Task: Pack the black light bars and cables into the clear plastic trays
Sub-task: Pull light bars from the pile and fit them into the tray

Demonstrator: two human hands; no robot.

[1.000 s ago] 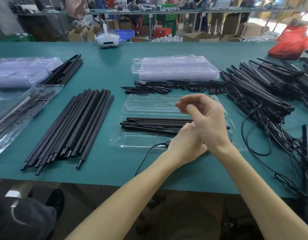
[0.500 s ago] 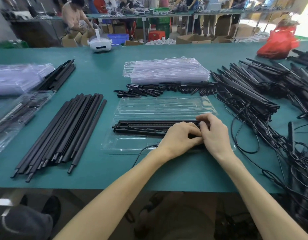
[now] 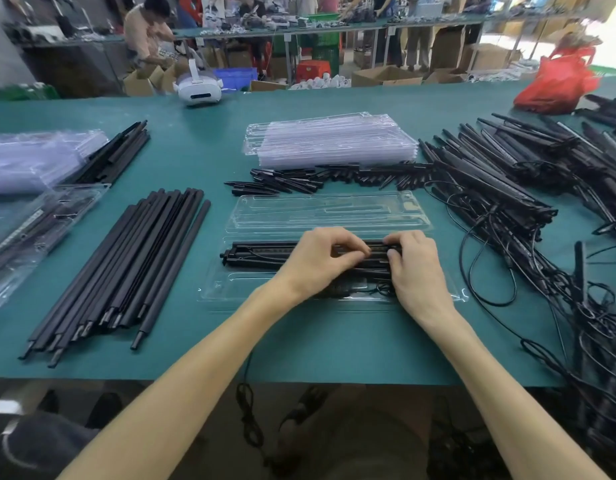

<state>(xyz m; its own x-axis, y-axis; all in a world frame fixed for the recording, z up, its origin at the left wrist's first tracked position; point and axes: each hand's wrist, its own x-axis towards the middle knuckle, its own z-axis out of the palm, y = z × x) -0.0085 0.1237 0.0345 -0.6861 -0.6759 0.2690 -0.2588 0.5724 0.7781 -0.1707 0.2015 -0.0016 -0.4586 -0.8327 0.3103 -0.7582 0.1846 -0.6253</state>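
Note:
An open clear plastic tray (image 3: 230, 289) lies in front of me on the green table, its lid half (image 3: 327, 211) folded back. A black light bar (image 3: 258, 252) lies across the tray's middle channel. My left hand (image 3: 317, 261) and my right hand (image 3: 415, 268) rest side by side on the bar, fingers curled over it and pressing it down. A coiled black cable (image 3: 372, 289) sits in the tray's near pocket, partly hidden by my hands; a cable (image 3: 245, 403) hangs over the table's front edge.
Black rods (image 3: 126, 268) lie in a bundle at left, beside a filled tray (image 3: 39, 223). A stack of clear trays (image 3: 330, 140) and small black parts (image 3: 299, 180) sit behind. Light bars with tangled cables (image 3: 528, 202) fill the right. A white headset (image 3: 199, 90) and red bag (image 3: 556, 84) sit far back.
My right hand came down from above the tray onto the light bar. Both hands slid apart along the bar, and the cable has been tucked into the near pocket.

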